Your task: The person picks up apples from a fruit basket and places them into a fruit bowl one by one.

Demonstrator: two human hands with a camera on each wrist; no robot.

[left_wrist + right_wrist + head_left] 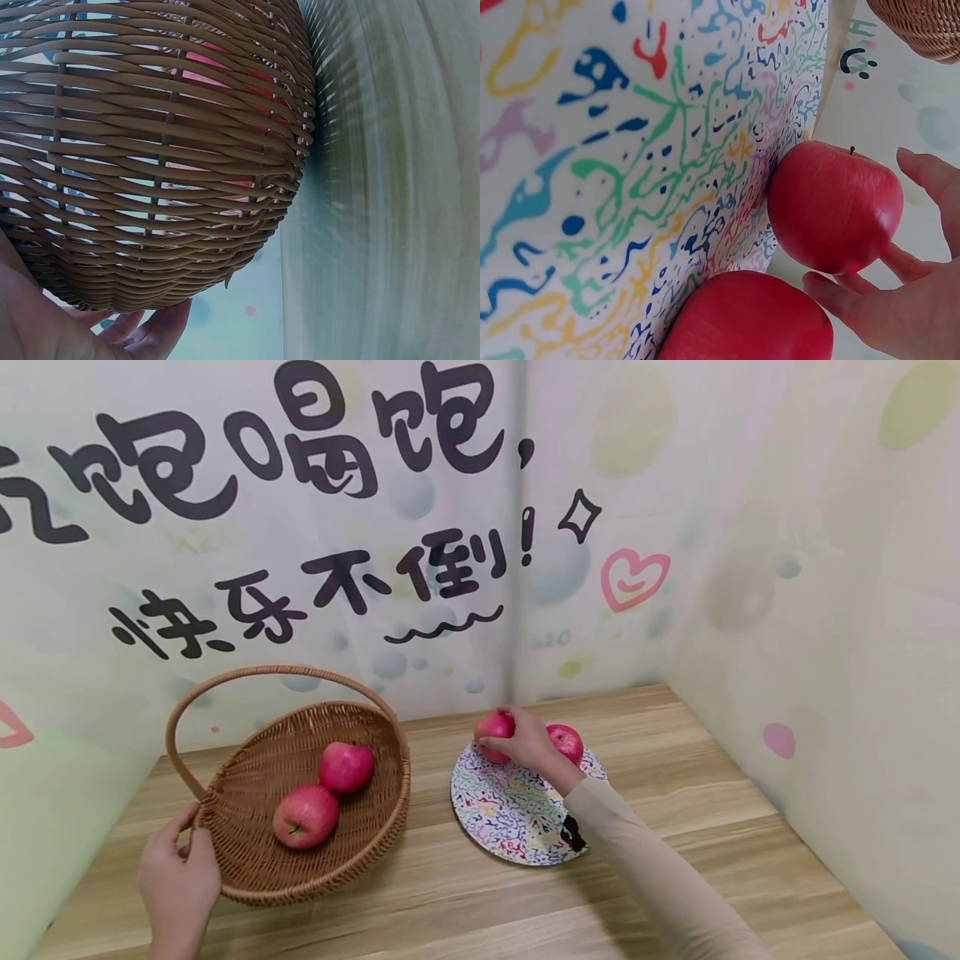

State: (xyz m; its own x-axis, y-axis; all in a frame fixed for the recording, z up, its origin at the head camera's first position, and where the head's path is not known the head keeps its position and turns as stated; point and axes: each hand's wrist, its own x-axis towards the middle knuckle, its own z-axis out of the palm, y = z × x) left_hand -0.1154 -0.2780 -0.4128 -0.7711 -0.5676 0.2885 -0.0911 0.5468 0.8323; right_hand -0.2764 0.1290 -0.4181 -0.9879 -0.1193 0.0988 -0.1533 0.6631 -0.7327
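On the left, my left hand (180,868) grips the rim of a brown wicker basket (255,868) near the foot of its handle. The basket leans toward me and holds two red apples, one apple (306,817) in front of the other (346,767). My right hand (531,743) is at a third red apple (492,735) at the far edge of a patterned round plate (510,827). Its fingers touch that apple (832,206), while a gap shows beside the thumb in the right wrist view. Another apple (566,742) sits right of the hand, partly covered.
A wood-grain table (435,902) bears the basket and plate. Printed wall panels (465,668) with black lettering close off the back, and another panel (825,652) stands along the right side. A black mark or patch (573,833) shows on the plate beside my right sleeve.
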